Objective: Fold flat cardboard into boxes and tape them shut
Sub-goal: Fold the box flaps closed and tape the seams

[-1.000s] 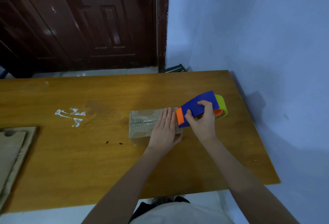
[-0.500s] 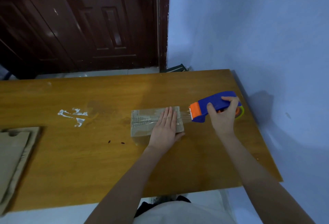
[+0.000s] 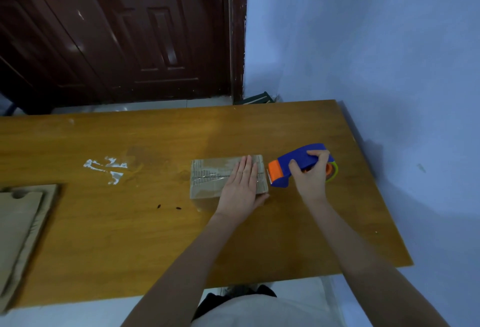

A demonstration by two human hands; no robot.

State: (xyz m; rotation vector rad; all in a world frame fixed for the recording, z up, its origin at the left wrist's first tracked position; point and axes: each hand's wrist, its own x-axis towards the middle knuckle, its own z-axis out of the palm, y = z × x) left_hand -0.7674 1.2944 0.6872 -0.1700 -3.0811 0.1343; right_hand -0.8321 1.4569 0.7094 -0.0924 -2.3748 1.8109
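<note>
A small cardboard box [image 3: 207, 178] lies on the wooden table [image 3: 130, 236], with clear tape across its top. My left hand [image 3: 241, 191] rests flat on the right part of the box, fingers straight. Just right of the box, my right hand [image 3: 311, 173] grips a blue and orange tape dispenser [image 3: 288, 168] with a yellow-green roll at its back. The dispenser's orange nose sits close to the box's right end.
A stack of flat cardboard [image 3: 18, 230] lies at the table's left edge. Scraps of clear tape [image 3: 106, 168] stick to the tabletop left of the box. A blue wall runs along the table's right side; a dark door stands behind.
My right hand pulled the dispenser off the box's top to the right, then brought it back near the box's right end. My left hand stayed flat on the box.
</note>
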